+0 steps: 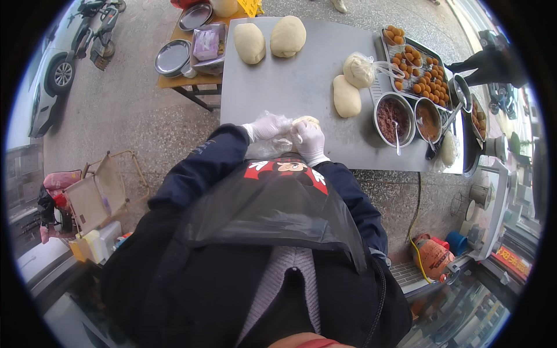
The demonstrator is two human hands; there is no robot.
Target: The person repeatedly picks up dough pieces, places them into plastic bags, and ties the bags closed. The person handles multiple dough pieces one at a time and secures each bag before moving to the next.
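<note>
At the near edge of the metal table [287, 82], my gloved left hand [270, 127] grips a clear plastic bag [269, 148]. My gloved right hand [309, 138], its fingers bent, is on a piece of dough [306, 119] partly hidden by the fingers. The two hands nearly touch. Two large dough lumps [249, 43] [288, 36] rest at the far side. To the right lie an oval dough lump [347, 96] and a bagged dough lump [359, 70]. A steel bowl of dark red filling [393, 114] holds a spoon [397, 135].
A bowl of brown paste [427, 119] and a tray of brown fried balls [417, 71] occupy the table's right side. A wooden side table [172, 81] holds steel plates [172, 57]. An orange gas cylinder [434, 257] stands on the floor at lower right.
</note>
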